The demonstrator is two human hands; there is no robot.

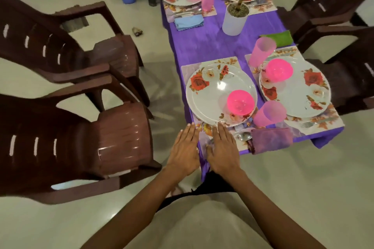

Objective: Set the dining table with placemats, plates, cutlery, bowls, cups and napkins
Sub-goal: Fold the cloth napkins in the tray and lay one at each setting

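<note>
Fingers [219, 130] flat, hiding placemat's [204, 127] edge

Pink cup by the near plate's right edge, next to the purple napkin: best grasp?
Grip the pink cup around its side wall near the open rim, coming from above right. It stands upright with the plate and pink bowl close on its left and the purple napkin in front.

A purple cloth [204, 46] covers the tabletop. White plates [210, 95] carry red and white roses; bowls [240, 102] are hot pink, cups [270, 113] pale pink, placemats [323, 121] floral, chairs [113, 127] brown.
</note>
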